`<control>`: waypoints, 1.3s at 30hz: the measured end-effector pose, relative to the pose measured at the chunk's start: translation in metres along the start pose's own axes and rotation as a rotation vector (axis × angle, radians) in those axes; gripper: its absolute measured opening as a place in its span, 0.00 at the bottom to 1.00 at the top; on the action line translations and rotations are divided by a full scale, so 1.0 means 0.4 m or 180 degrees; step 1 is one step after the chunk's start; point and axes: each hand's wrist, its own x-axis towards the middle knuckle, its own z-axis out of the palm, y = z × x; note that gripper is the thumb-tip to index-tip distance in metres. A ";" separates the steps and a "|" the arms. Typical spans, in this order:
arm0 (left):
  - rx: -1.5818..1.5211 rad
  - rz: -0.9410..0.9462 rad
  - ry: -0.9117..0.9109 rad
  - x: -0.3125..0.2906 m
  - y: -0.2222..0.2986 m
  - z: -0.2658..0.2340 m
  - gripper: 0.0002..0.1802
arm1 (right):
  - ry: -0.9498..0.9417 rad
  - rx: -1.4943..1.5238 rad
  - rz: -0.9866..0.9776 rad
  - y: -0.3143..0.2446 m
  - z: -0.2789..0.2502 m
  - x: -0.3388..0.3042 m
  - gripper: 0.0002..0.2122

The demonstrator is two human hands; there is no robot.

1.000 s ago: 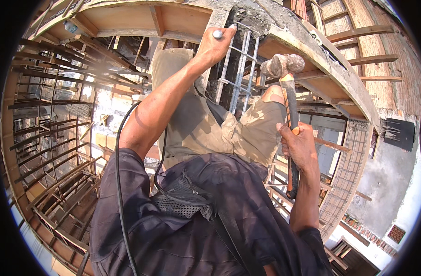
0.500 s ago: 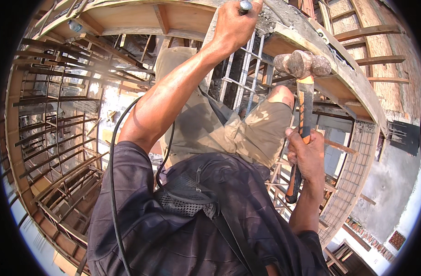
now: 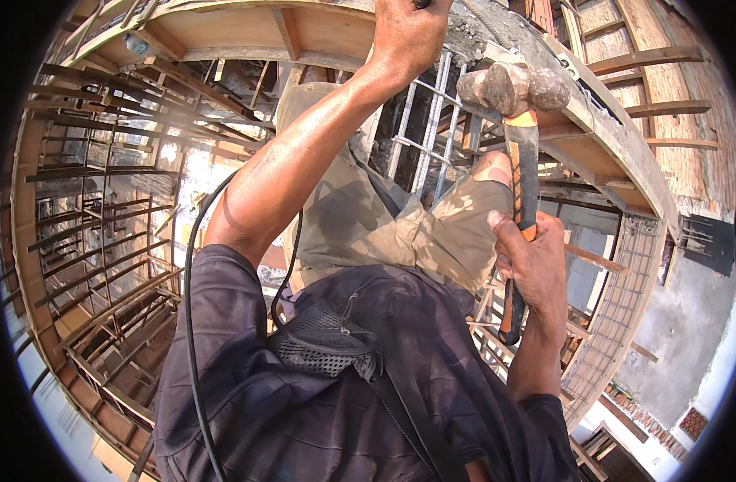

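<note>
My right hand (image 3: 537, 257) is wrapped round the black and orange handle of a hammer (image 3: 522, 165). Its heavy, concrete-dusted head is raised to the right of my other hand. At the top edge, my left hand (image 3: 412, 36) is closed in a fist round a metal rod (image 3: 421, 3). Only the rod's dark, round upper end shows above the fist; its lower part is hidden, so its kind cannot be told. Beside the left fist runs a rough concrete edge (image 3: 484, 32) with loose bits on it.
Below the concrete, steel rebar (image 3: 432, 120) stands between my knees. A curved wooden formwork beam (image 3: 231, 36) spans the upper left. Timber scaffolding (image 3: 95, 209) fills the drop on the left. A black cable (image 3: 193, 321) hangs by my left arm. Rebar mesh (image 3: 617, 321) lies at right.
The hammer's head has swung a little left and up, toward the left hand. My left fist has shifted slightly up, and less of the rod's end shows.
</note>
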 end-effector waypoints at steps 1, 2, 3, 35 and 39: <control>-0.0080 0.0223 0.0080 0.000 -0.003 0.004 0.20 | 0.0002 0.0044 -0.0003 0.003 0.000 0.001 0.14; -0.0174 0.0444 0.0146 -0.005 -0.019 0.017 0.20 | -0.0011 0.0140 -0.0015 0.008 0.001 0.002 0.14; -0.0269 0.0655 0.0225 -0.014 -0.043 0.029 0.20 | -0.0031 0.0224 -0.0024 0.012 0.005 0.001 0.13; -0.0313 0.1292 0.0567 0.047 -0.124 0.098 0.29 | 0.0253 0.0537 -0.0421 -0.092 -0.026 0.041 0.10; 0.0465 0.0389 0.0142 -0.007 -0.162 0.099 0.28 | 0.0231 0.0554 -0.0377 -0.057 -0.023 0.035 0.11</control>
